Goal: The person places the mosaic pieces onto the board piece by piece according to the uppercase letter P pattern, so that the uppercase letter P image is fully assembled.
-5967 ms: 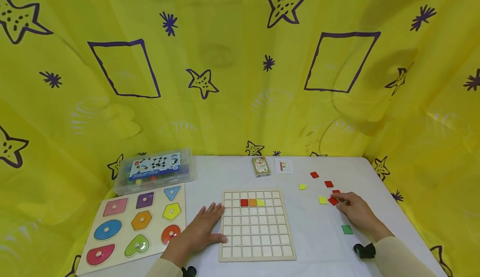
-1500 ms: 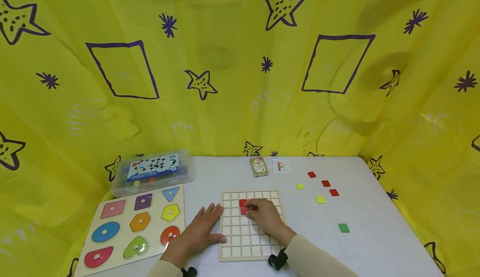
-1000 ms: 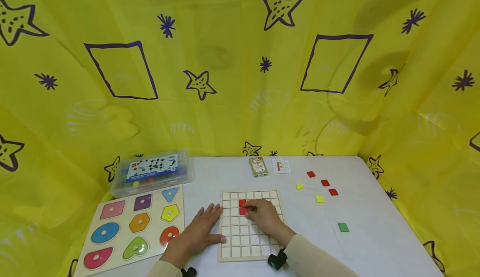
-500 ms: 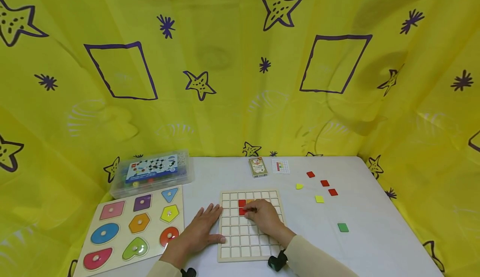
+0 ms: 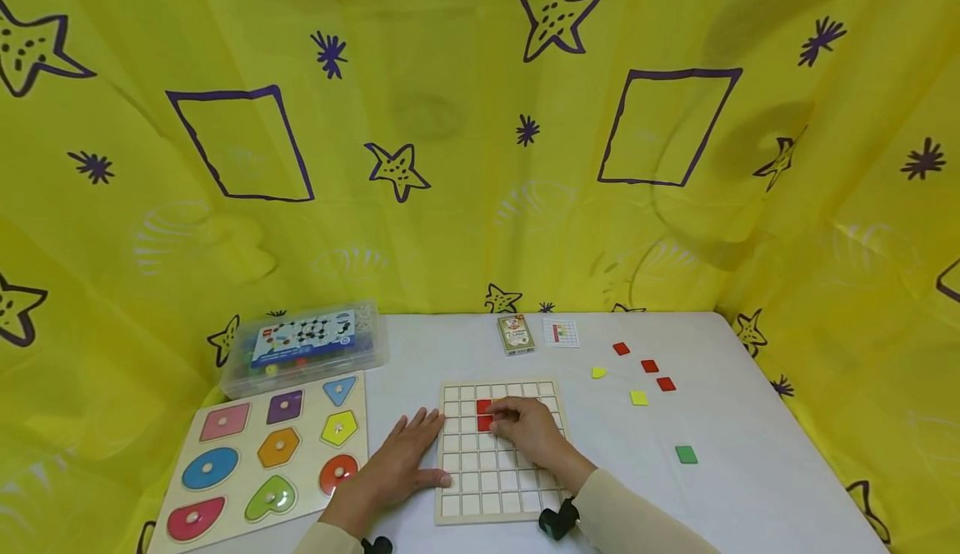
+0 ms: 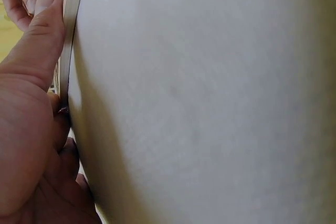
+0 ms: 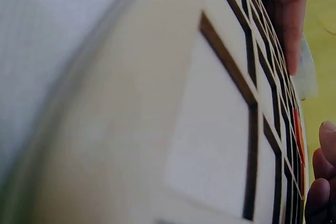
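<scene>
A wooden grid board (image 5: 480,504) lies on the white table. My left hand (image 5: 401,462) lies along its left edge, fingers extended, thumb reaching the frame. Two red square tiles sit in the grid, the upper red tile (image 5: 483,406) directly above the lower red tile (image 5: 483,423). My right hand (image 5: 534,436) hovers over the board with bent fingers, fingertips right beside the lower tile. In the right wrist view, the right fingers (image 7: 319,198) are apart from the red tiles (image 7: 298,129) in the grid. Cells right of the upper tile are mostly hidden by this hand.
Right of the board lie several red tiles (image 5: 650,366), a yellow square (image 5: 638,398), a yellow rounded piece (image 5: 598,372) and a green tile (image 5: 686,454). Behind stand a card box (image 5: 516,334) and a pattern card (image 5: 561,333). A shape puzzle (image 5: 240,408) and plastic case (image 5: 367,337) occupy the left.
My right hand took a red tile from the right and brought it to the cell under the first red tile. Its fingertips have now drawn slightly off it. The left hand stays.
</scene>
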`<state>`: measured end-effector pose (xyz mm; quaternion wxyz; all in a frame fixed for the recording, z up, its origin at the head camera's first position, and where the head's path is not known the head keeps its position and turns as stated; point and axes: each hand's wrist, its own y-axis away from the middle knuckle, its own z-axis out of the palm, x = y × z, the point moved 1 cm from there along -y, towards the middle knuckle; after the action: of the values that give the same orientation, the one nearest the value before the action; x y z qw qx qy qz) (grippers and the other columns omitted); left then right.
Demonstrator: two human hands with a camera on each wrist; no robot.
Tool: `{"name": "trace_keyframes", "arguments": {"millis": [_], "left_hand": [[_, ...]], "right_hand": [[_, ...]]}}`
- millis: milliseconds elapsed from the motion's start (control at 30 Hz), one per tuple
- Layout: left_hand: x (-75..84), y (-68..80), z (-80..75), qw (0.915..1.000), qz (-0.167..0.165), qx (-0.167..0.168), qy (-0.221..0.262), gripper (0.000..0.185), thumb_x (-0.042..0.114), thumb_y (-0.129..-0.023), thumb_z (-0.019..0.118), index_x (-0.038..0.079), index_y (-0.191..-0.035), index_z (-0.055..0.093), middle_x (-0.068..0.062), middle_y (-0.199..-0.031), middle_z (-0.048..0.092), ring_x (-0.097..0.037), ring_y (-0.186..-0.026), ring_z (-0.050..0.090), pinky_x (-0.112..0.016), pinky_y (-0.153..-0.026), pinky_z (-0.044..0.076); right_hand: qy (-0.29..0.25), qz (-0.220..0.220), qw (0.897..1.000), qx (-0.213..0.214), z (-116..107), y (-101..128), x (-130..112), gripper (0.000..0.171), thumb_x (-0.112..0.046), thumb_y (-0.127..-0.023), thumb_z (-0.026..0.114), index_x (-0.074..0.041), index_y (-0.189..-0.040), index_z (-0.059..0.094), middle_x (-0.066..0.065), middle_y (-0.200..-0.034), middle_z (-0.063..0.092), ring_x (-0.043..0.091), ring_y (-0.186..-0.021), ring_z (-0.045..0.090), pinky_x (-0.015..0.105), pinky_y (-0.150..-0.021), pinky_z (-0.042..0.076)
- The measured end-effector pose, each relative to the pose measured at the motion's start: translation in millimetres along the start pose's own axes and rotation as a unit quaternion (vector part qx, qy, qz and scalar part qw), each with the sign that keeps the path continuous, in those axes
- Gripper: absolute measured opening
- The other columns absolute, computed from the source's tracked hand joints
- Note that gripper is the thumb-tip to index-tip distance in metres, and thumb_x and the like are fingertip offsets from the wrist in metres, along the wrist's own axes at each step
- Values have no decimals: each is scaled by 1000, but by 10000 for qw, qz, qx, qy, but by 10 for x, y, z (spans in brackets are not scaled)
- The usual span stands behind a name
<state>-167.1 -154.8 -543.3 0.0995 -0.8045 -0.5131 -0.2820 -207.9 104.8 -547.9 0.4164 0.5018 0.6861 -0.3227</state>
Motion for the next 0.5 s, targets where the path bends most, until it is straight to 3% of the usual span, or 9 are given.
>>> {"name": "trace_keyframes", "arguments": {"millis": [500], "left_hand": [[-29,-9,21,10000,10,34,-31,102,57,-87,78,3,-163,37,-16,-171,34,-40,-162,22,-63,-132,13]], "right_hand": [[-650,131,9973,307,-201,-94,-53,18,-4,-94,76,-3,-113,79,4,-94,70,14,-82,59,20,-67,50]]}}
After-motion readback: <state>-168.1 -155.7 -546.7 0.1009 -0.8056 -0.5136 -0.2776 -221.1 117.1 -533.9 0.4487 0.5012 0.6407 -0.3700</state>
